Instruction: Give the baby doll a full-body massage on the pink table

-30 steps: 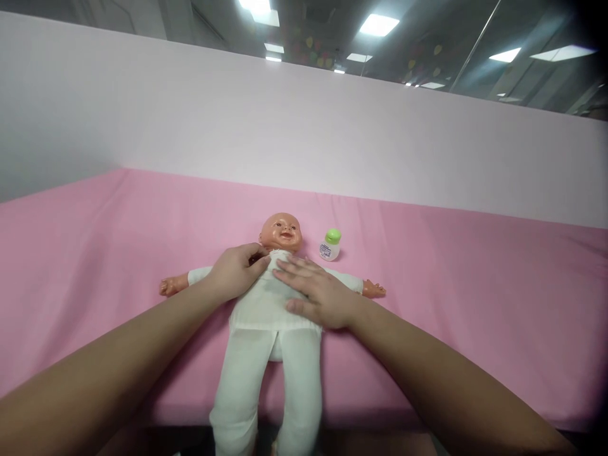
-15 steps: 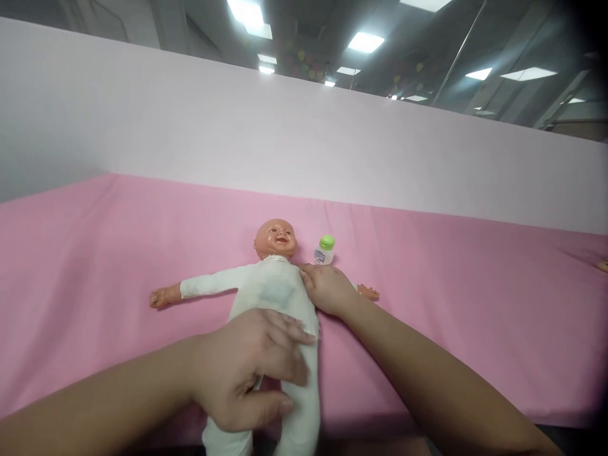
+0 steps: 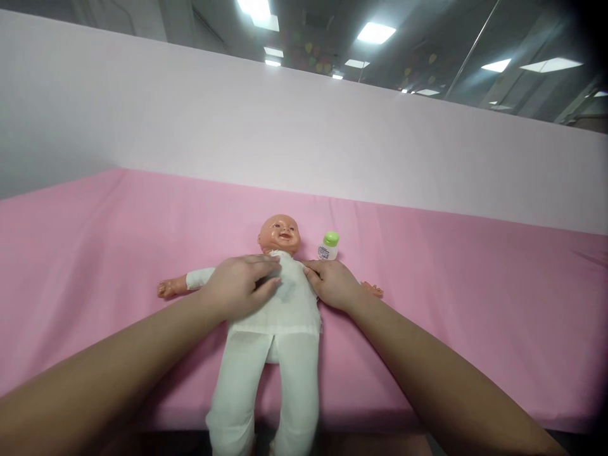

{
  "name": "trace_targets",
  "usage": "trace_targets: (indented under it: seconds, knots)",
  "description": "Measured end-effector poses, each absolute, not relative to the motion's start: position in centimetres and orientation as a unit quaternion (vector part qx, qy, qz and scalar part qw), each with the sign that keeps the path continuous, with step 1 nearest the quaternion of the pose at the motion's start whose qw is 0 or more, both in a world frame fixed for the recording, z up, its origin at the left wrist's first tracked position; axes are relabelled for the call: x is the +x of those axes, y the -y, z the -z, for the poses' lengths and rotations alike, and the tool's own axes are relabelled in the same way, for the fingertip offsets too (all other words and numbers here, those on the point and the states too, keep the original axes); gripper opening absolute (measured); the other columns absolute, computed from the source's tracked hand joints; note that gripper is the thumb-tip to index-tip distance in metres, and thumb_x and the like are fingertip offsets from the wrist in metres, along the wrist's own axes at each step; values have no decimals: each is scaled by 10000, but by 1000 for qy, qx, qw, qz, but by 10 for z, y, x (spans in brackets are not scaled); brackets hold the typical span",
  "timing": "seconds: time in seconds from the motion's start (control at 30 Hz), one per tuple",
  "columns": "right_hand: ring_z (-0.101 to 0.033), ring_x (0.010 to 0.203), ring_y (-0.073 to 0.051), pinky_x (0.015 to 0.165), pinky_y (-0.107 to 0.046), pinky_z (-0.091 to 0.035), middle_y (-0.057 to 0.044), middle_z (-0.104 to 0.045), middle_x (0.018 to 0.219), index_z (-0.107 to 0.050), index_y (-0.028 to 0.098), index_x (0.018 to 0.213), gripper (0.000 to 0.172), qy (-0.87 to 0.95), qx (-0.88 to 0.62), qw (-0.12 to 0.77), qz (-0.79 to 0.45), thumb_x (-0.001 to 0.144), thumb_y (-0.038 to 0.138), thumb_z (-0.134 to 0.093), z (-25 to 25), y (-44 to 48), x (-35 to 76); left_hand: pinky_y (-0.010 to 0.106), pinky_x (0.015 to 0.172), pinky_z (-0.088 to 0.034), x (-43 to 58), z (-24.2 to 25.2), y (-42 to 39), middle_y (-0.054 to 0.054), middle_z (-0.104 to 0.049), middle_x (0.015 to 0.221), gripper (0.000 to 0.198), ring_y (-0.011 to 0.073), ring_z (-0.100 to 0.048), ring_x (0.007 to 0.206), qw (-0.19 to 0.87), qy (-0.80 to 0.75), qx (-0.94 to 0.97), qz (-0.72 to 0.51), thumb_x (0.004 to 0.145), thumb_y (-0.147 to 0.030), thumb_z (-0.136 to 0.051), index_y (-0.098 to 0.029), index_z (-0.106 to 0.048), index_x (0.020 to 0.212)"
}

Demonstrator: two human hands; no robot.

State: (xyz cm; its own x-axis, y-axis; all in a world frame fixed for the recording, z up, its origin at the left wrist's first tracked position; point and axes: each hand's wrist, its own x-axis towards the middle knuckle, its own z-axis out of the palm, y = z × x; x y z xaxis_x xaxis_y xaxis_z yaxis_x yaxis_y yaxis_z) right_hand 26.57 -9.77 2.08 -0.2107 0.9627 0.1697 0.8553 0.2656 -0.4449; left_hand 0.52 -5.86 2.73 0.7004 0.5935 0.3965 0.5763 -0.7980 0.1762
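Observation:
A baby doll [image 3: 285,316] lies on its back on pink cloth, with a hard plastic head and hands and a white cloth body. Its arms stretch out sideways, and its legs point toward me. My left hand [image 3: 242,285] rests on the doll's upper chest and shoulder on the left side, fingers extended and thumb apart. At the opposite shoulder lies my right hand [image 3: 332,283], its fingers over the shoulder and upper arm and its thumb at the chest edge. Just beyond my right hand stands a small clear bottle [image 3: 327,247] with a green cap.
The pink sheet [image 3: 451,285] covers a padded surface whose front edge is near me. A white wall panel [image 3: 304,133] rises behind it, with dark glass [image 3: 323,31] reflecting ceiling lights above.
My left hand has moved from over the doll's belly and legs up to its chest and shoulder. My right hand stays at the other shoulder. The view has shifted slightly.

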Motion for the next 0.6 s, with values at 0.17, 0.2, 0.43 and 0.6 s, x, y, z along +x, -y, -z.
trace_targets:
  seconds: [0.17,0.2,0.43,0.6]
  knots:
    - [-672,1202,-173,1096,-337,-505,-23,-739,1269,-732,258,1254,337,804,-485,336,-80,1022,302,-491,-22,106,257,391,755,-517,3,-31,45,38,-801,1041,397,274,-737,903,46,-440,870,-219,1023,-475,-438,-269,-767,1105]
    - [-657,1241,-170,1131,-335,-489,-32,-729,1294,-730,241,1251,333,823,-441,350,-74,1008,303,-511,-24,112,253,384,742,-506,2,-31,42,35,-800,1016,412,271,-730,884,61,-452,863,-217,1027,-482,-420,-272,-772,1067]
    - [-560,1397,-141,1246,-275,-378,-47,-634,1457,-667,202,1330,483,943,-153,272,-114,1010,491,-449,-29,169,215,361,735,-484,-2,-25,28,38,-794,970,508,269,-714,875,147,-476,847,-187,1033,-553,-349,-278,-773,984]
    - [-398,1536,-218,1348,-438,-107,-48,-525,1573,-597,235,1451,620,957,-200,198,-71,996,646,-508,-22,160,216,371,777,-487,-2,-24,27,55,-790,1008,524,276,-708,907,149,-472,849,-187,1028,-572,-340,-268,-767,1015]
